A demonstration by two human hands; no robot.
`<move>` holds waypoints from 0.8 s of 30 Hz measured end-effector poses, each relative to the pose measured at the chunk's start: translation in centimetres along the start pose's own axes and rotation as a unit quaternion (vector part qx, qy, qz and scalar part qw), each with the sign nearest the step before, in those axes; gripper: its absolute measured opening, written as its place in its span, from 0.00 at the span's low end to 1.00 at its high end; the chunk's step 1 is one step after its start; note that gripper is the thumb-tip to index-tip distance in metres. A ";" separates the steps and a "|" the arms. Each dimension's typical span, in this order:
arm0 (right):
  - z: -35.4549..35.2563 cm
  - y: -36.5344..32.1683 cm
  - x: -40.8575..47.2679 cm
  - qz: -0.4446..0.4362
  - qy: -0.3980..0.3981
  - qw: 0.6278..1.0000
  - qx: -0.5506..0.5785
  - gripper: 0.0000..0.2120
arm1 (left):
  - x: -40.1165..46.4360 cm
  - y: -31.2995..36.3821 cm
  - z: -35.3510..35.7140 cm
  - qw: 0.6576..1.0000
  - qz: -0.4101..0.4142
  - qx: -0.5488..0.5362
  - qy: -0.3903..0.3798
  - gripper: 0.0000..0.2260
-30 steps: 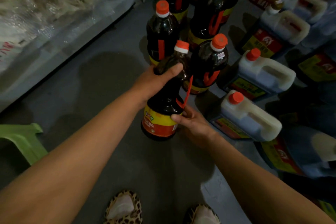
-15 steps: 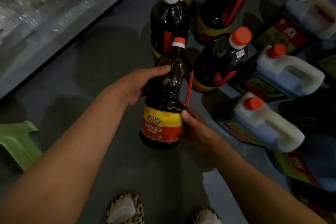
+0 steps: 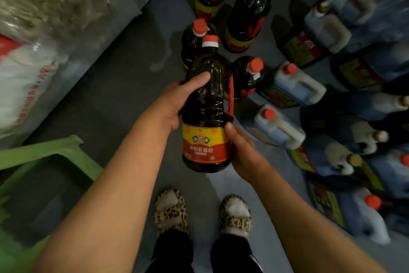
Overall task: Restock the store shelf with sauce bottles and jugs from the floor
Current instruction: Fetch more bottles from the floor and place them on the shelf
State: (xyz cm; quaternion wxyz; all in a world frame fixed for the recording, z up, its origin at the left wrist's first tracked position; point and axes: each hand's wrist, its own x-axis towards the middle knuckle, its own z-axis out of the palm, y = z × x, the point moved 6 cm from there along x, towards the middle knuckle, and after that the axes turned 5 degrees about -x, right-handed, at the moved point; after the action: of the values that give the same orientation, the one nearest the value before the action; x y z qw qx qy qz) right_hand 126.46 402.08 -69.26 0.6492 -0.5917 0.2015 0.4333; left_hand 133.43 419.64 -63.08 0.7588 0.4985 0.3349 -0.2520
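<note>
A dark sauce bottle (image 3: 208, 104) with an orange cap, a red side handle and a yellow-and-red label is held up off the floor at the centre of the view. My left hand (image 3: 177, 100) grips its upper body, thumb across the front. My right hand (image 3: 241, 151) holds the lower right side at the label, its fingers hidden behind the bottle. Several more dark bottles (image 3: 245, 22) stand on the grey floor beyond it. White-topped jugs (image 3: 292, 86) with orange caps sit to the right.
A green plastic stool (image 3: 42, 162) stands at the lower left. Plastic-wrapped sacks (image 3: 33, 55) fill the upper left. Further jugs (image 3: 345, 153) crowd the right side down to the bottom corner. My feet in leopard-print slippers (image 3: 170, 210) stand on the bare floor below the bottle.
The bottle has come up and toward me, away from the standing bottles. Both hands kept their hold. The view has tilted down, showing my feet and more of the stool.
</note>
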 end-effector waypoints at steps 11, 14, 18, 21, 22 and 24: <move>7.4 -15.0 -20.3 -0.035 -0.057 0.995 -0.069 0.35 | -22.2 12.4 3.1 0.991 0.053 -0.084 0.089 0.31; 10.1 -20.2 -26.2 -0.052 -0.105 0.990 -0.077 0.45 | -29.1 16.7 3.9 0.991 0.092 -0.071 0.066 0.32; 14.2 -27.5 -34.4 -0.100 -0.171 0.975 -0.106 0.41 | -39.6 23.1 5.1 0.975 0.173 -0.064 0.121 0.33; 18.2 -32.5 -39.9 -0.144 -0.211 0.958 -0.130 0.40 | -47.6 27.7 5.6 0.960 0.220 -0.056 0.162 0.25; 19.6 -34.0 -41.4 -0.162 -0.222 0.951 -0.139 0.40 | -50.1 29.1 5.4 0.954 0.235 -0.061 0.176 0.21; 22.7 -36.8 -44.2 -0.198 -0.244 0.936 -0.159 0.41 | -54.6 31.6 4.6 0.940 0.259 -0.074 0.208 0.21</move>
State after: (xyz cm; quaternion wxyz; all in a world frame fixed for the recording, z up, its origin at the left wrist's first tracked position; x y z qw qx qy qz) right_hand 126.23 411.97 -8.23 0.6488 -0.5908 -0.1562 0.4534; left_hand 121.85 429.96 -1.79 0.7460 0.5515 0.3627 0.0881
